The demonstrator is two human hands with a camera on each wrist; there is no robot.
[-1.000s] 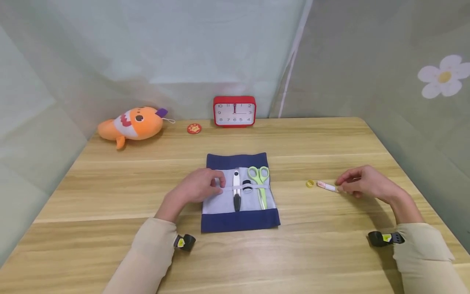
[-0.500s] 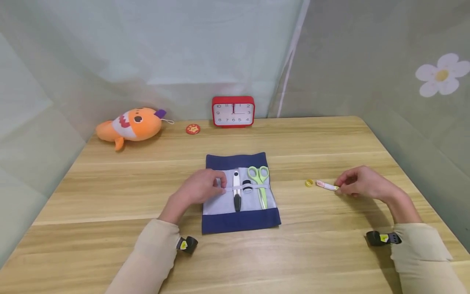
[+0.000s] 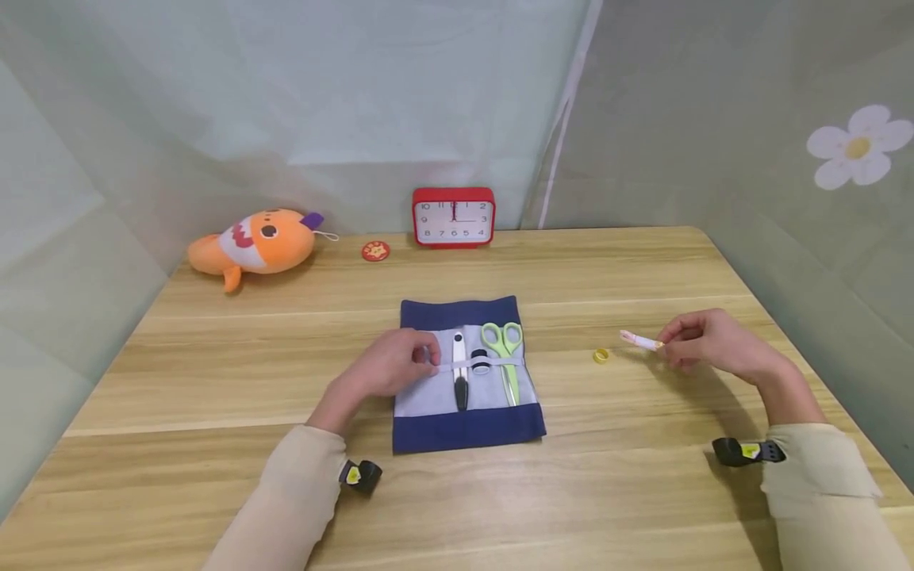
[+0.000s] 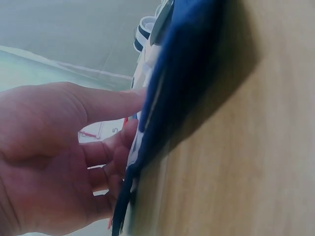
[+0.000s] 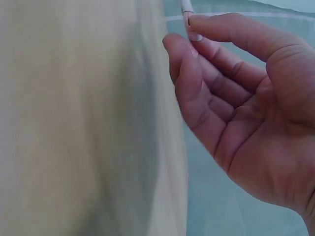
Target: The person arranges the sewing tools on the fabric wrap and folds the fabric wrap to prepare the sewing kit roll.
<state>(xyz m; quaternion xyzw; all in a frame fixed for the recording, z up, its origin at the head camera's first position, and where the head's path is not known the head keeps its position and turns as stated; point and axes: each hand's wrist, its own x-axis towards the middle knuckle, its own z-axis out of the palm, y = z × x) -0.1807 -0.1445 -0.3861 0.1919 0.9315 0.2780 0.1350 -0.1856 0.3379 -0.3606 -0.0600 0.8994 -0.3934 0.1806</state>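
Tool (image 3: 641,341), slim, white and pink, has risen off the surface (image 3: 607,492) at right of centre; half a second ago it lay beside the yellow ring (image 3: 601,356), which stays put. The right hand's (image 3: 721,346) grip is nearly closed, thumb and forefinger pinching the tool's right end, other fingers bent. That forearm enters from the lower right corner. Mid-frame, the left hand (image 3: 393,362), unmoved, has thumb and forefinger drawn together on the grey band (image 3: 445,367) of the open cloth roll (image 3: 467,429), its forearm rising from lower left.
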